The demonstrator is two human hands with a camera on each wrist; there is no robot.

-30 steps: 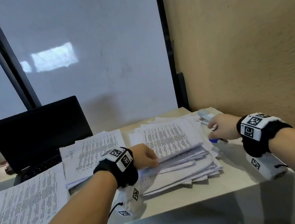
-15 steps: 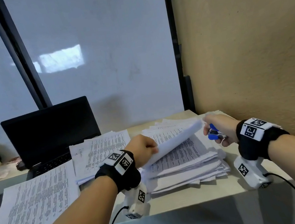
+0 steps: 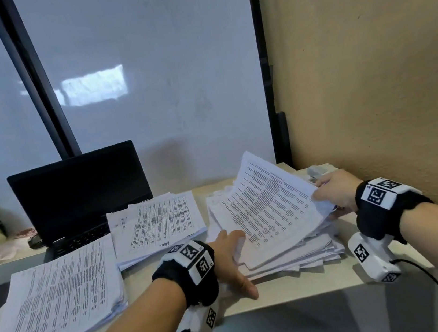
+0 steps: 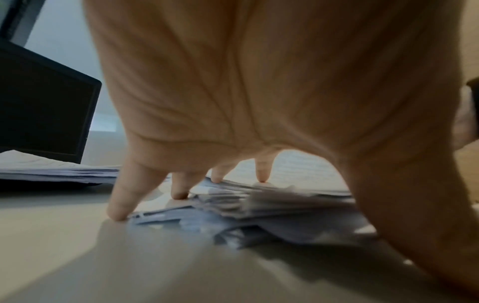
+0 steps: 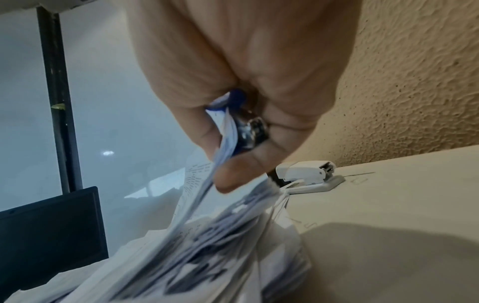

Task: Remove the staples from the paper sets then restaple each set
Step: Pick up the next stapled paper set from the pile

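On the far right of the desk [image 3: 300, 292], by the tan wall, lay the messy pile of paper sets [image 3: 286, 252]. My right hand [image 3: 334, 194] pinched the right edge of the top paper set [image 3: 268, 201] and held its far side tipped up. That hand also held a blue and silver staple remover [image 5: 249, 131] tucked in my fingers. My left hand [image 3: 231, 262] was spread flat, fingers straight, pressing on the near left edge of the pile. The sheets were white with rows of small black print. I think paper like this is light, thin and floppy, and it slides and tears easily. It is best held at an edge or corner. A white stapler [image 5: 308, 176] sat on the desk behind my right hand.
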